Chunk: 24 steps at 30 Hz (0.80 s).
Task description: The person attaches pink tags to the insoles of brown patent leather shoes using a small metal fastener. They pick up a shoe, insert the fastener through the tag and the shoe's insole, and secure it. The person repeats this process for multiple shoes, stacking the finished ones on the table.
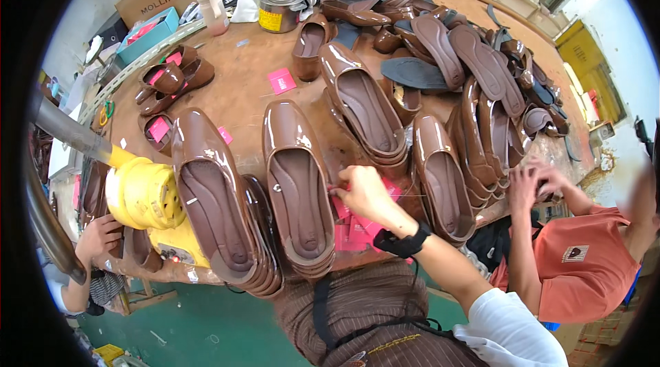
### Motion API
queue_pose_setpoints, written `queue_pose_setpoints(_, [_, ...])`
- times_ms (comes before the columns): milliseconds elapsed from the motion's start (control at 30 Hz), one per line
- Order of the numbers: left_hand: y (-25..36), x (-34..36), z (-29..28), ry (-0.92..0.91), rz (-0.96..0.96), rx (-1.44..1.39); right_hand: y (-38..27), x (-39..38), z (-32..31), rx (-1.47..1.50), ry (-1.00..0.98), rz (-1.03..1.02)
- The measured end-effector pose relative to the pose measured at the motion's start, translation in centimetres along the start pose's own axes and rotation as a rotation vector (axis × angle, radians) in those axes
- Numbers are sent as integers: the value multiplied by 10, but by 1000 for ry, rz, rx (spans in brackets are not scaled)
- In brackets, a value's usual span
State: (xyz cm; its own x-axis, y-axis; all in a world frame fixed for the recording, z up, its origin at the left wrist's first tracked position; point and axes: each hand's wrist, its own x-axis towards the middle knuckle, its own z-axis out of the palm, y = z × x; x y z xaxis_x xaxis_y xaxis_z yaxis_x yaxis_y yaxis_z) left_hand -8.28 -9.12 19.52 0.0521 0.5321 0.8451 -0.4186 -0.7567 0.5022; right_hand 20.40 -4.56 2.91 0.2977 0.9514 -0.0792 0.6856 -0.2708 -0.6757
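My right hand (364,193) reaches in from the lower right, with a black wristband and a white sleeve behind it. Its fingertips pinch the top of a pile of pink cards (352,228) lying on the brown worktable (240,95). The cards sit between two stacks of glossy brown flat shoes, one stack (299,191) just left of my fingers and one (443,178) to the right. My left hand is out of view.
Many more brown shoes and dark soles (440,44) are heaped at the back right. A yellow machine head (141,195) stands at the left, with another person's hand (100,238) below it. A person in an orange shirt (584,264) handles shoes at the right. A metal can (280,9) stands at the back.
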Motion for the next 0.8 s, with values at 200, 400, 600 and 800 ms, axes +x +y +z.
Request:
queue_pose_setpoints(200, [-39,-14,20,-659,-502,726,0,-10,-18,630,-30,183])
queue_pose_setpoints(400, [-98,-83,44,-925,-532,1116,0,-28,-42,412,38,161])
queue_pose_setpoints(600, [-100,-92,48,-783,-488,1149,-1,-31,-61,63,24,24])
queue_pose_setpoints(800, [-81,-88,49,-870,-515,1072,-6,-31,-69,681,27,12])
